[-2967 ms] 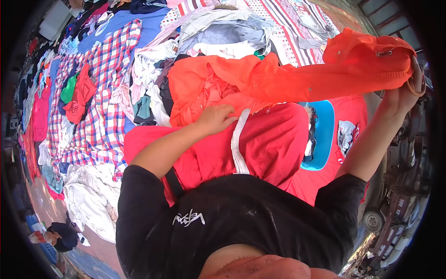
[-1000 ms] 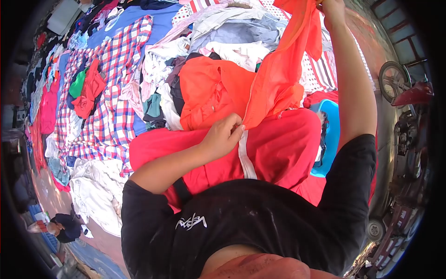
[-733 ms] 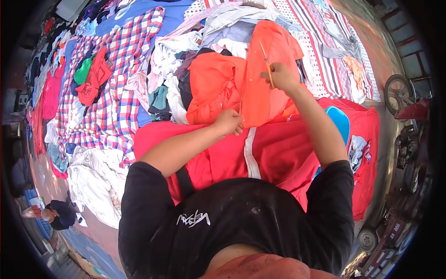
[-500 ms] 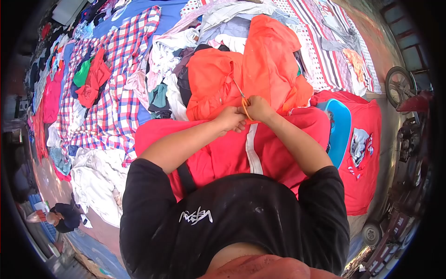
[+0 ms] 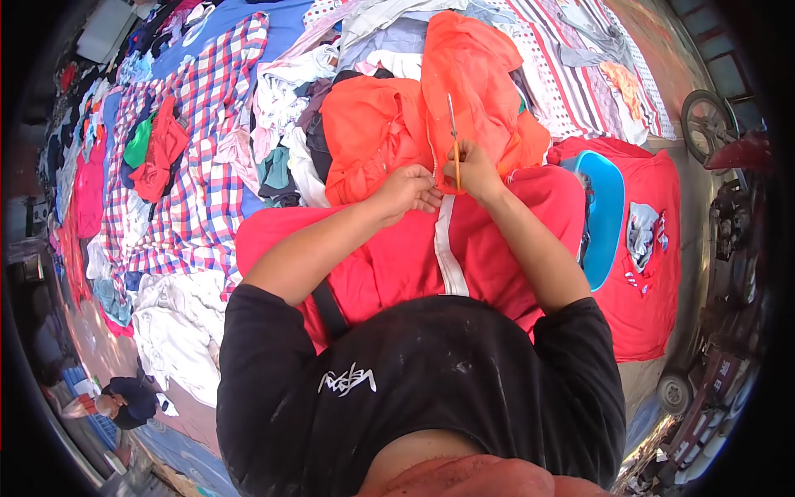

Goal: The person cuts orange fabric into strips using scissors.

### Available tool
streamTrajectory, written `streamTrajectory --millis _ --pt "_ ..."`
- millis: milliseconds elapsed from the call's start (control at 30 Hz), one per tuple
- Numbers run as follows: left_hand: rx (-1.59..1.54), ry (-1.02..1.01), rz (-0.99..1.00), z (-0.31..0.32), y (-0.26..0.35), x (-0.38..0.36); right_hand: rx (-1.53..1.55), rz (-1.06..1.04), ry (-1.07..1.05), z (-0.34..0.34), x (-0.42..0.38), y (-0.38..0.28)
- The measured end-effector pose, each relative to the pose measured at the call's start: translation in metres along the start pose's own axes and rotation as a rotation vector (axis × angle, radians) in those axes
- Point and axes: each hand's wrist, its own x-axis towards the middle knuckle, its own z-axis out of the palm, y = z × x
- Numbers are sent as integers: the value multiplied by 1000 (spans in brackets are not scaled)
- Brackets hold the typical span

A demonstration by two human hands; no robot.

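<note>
My right hand [image 5: 472, 172] grips a pair of scissors [image 5: 454, 137] by their orange handles. The blades point away from me and look closed, over an orange garment [image 5: 377, 124] that is bunched up in front of my lap. Just left of the scissors, my left hand [image 5: 407, 190] has its fingers curled at the garment's near edge, close to a pale seam or zip line. It seems to pinch the orange cloth there. Red cloth with a white stripe [image 5: 448, 248] covers my legs under both hands.
A blue plastic tub [image 5: 609, 224] stands right of my legs on red cloth [image 5: 650, 298]. Piles of clothes surround me, including a checked cloth [image 5: 199, 166] and white cloth [image 5: 178, 331] to the left. Another person [image 5: 131, 402] is at the far lower left. A wheel [image 5: 708, 127] stands far right.
The scissors have swung from leaning left to pointing nearly straight ahead. My hands have moved slightly apart, the right one shifting right and the left one staying by the orange cloth.
</note>
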Motion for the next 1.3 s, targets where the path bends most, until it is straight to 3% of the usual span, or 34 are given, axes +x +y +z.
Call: streamTrajectory --millis 167,267,467,667,1033,1233,1300 --pt "46 -6 -55 -5 -2 6 -310 -111 -14 7 -3 5" --pt "76 1 -25 -3 -2 5 -265 -71 0 -4 -16 -9" --pt "53 7 11 0 11 2 358 118 89 -5 -89 -34" --pt "74 36 13 3 13 15 473 309 -95 18 -146 2" --pt "-68 7 58 13 11 22 284 418 -96 13 -141 0" --pt "-80 -51 85 12 10 19 135 370 -83 12 -131 15" --pt "-63 -54 86 12 10 18 -66 290 -44 10 -130 13"
